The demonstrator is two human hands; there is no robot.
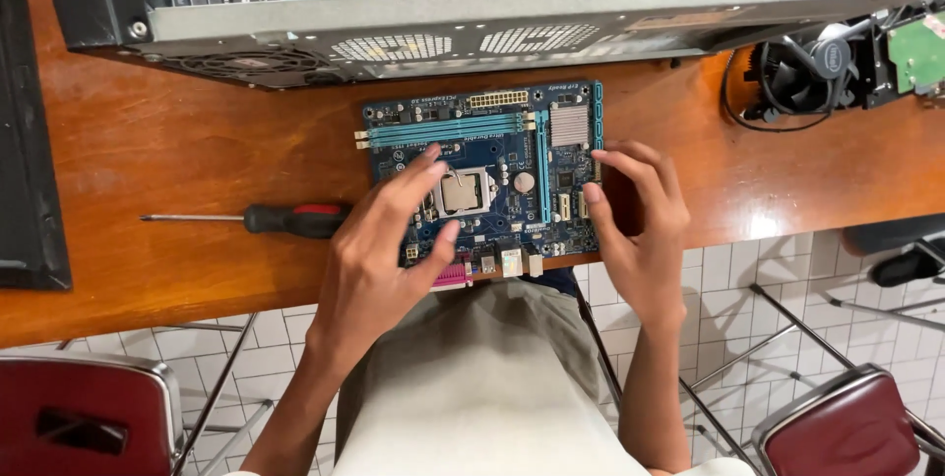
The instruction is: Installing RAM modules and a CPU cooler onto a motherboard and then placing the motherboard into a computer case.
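A blue motherboard (512,146) lies flat on the orange-brown wooden table (177,151), close to its near edge. Near the board's middle sits the square metal CPU socket (463,190). My left hand (379,250) rests on the board's left half, fingers spread, index tip near the memory slots and thumb just below the socket. My right hand (640,215) grips the board's right edge, fingers curled over it. Neither hand lifts anything clear of the table.
A screwdriver with a black and red handle (290,219) lies left of the board. An open computer case (492,23) stands behind it. At the far right are a CPU cooler fan (812,67) and a green circuit board (920,53). Red chairs (847,427) stand below.
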